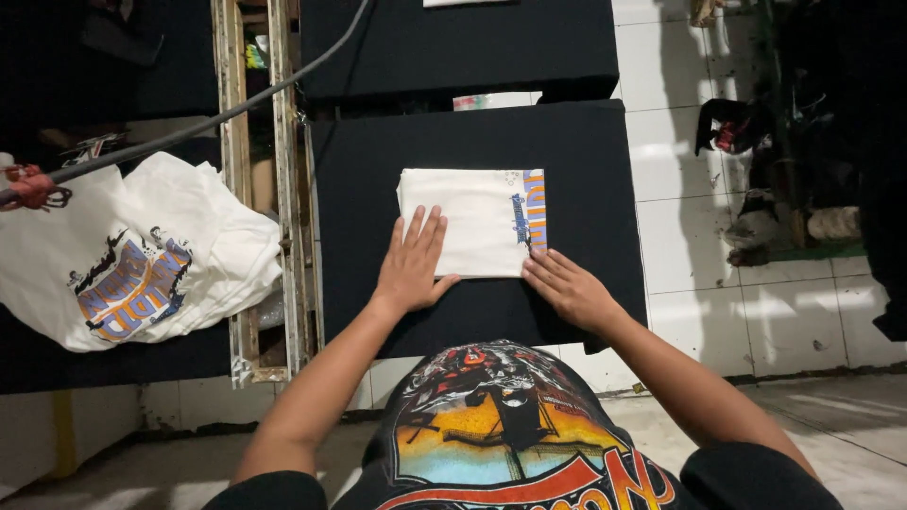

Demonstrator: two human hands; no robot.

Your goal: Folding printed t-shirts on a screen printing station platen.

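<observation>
Folded white shirt pressed flat on the black board, 2 hands on it.

The folded white shirt (470, 223) lies in the middle of the black padded board (359, 170), with a strip of its orange and blue print showing at the right edge. The risk, as I judge it, is that the top layer slides or wrinkles if a palm pushes sideways, because the folded fabric is loose and only the weight of the hands keeps it in place; the fold can also open at the right edge. The left hand (412, 263) rests flat on the lower left part of the shirt, fingers straight and slightly spread, gripping nothing. The right hand (570, 286) is also open and flat, its fingertips (535, 260) touching the lower right corner near the print, while the palm lies on the board. A pile of other white printed shirts (142, 250) lies well apart on the left.
</observation>
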